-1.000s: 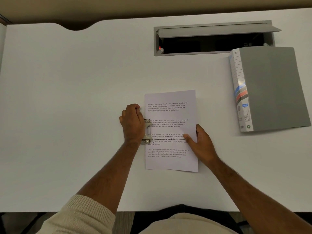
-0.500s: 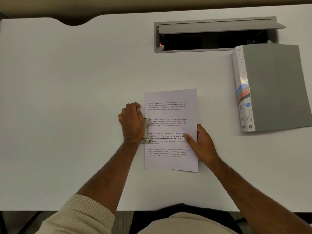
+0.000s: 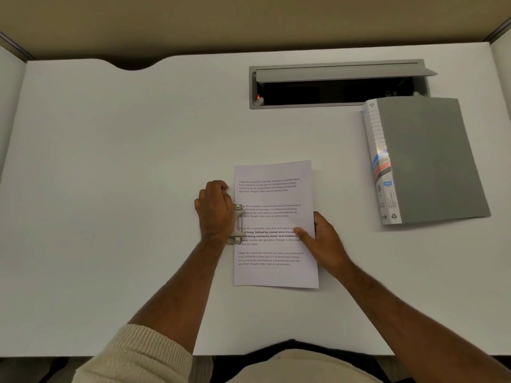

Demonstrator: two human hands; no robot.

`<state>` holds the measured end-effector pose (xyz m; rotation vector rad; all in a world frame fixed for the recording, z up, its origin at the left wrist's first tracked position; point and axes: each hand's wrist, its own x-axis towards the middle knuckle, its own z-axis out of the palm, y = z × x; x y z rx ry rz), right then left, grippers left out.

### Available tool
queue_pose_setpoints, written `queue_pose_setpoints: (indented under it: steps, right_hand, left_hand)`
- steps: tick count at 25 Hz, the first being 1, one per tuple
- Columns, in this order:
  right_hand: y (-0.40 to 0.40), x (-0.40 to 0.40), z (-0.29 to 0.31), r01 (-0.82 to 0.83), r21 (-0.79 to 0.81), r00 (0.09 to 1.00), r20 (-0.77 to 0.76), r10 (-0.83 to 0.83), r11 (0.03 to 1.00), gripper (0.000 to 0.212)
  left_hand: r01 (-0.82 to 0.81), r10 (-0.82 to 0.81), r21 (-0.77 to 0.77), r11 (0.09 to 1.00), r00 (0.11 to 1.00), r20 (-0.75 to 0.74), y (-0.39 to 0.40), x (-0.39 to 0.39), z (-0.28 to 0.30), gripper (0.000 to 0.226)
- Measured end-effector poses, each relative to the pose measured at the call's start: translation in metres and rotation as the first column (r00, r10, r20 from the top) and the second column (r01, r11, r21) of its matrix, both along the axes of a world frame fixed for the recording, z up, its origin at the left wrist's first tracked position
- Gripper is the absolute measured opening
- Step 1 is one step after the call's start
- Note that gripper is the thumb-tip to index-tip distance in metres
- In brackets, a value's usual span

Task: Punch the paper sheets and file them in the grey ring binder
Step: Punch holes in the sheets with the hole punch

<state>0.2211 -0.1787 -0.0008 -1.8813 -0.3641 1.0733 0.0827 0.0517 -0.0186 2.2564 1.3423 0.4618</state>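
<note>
A white table fills the view, its far edge cut by a curved notch. Set into its top is a grey cable hatch with the flap raised over a dark recess. Beyond stands a beige partition wall. The light is dim and even.

Very little differs from the earlier pictures. The view tips slightly, so more of the far wall shows above the counter and everything sits a little lower in the picture. The left hand on the hole punch has its knuckles a touch further toward the far side than a second ago, and the punch's metal frame beside the paper sheets shows a little more. Whether the punch lever sits lower than before cannot be told.
</note>
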Motion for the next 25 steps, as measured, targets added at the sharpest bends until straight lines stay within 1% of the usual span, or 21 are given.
queue_pose_setpoints:
  steps: [4, 7, 8, 10, 13, 15, 19, 22, 25]
  right_hand:
    - [0.000, -0.001, 0.001, 0.012, 0.016, 1.000, -0.006, -0.012, 1.000, 0.031]
    - [0.000, -0.001, 0.001, 0.008, 0.018, 1.000, -0.006, -0.008, 1.000, 0.032]
    - [-0.001, -0.001, 0.000, 0.010, 0.020, 1.000, -0.005, -0.010, 1.000, 0.032]
    - [-0.001, -0.001, 0.000, 0.005, 0.023, 1.000, -0.010, -0.005, 1.000, 0.033]
    - [-0.001, 0.000, -0.001, -0.011, 0.013, 1.000, -0.004, 0.011, 1.000, 0.034]
    - [-0.002, 0.000, 0.002, -0.018, 0.016, 1.000, -0.003, 0.018, 1.000, 0.035]
    - [-0.002, -0.002, 0.006, 0.012, 0.025, 1.000, -0.007, -0.012, 1.000, 0.031]
    - [-0.004, -0.001, 0.005, 0.050, 0.035, 0.998, -0.034, -0.049, 0.998, 0.031]
    - [-0.007, -0.001, 0.005, 0.058, 0.043, 0.998, -0.041, -0.056, 0.997, 0.034]
  left_hand:
    - [-0.060, 0.059, -0.125, 0.990, 0.998, -0.008, -0.001, 0.003, 0.009, 0.007]
    - [-0.102, 0.104, -0.233, 0.967, 0.995, -0.007, -0.001, 0.003, 0.018, 0.008]
    - [-0.145, 0.154, -0.297, 0.944, 0.988, 0.008, -0.001, 0.002, 0.020, 0.009]
    - [-0.243, 0.285, -0.435, 0.867, 0.958, 0.032, -0.004, -0.002, 0.024, 0.012]
    - [-0.280, 0.385, -0.561, 0.779, 0.920, 0.075, -0.015, -0.017, 0.031, 0.015]
    - [-0.256, 0.384, -0.599, 0.759, 0.918, 0.094, -0.027, -0.028, 0.040, 0.011]
    - [-0.160, 0.251, -0.617, 0.770, 0.966, 0.063, -0.044, -0.047, 0.046, 0.016]
    - [-0.150, 0.262, -0.649, 0.746, 0.962, 0.078, -0.047, -0.049, 0.045, 0.017]
    - [-0.159, 0.262, -0.642, 0.750, 0.963, 0.068, -0.047, -0.047, 0.048, 0.017]
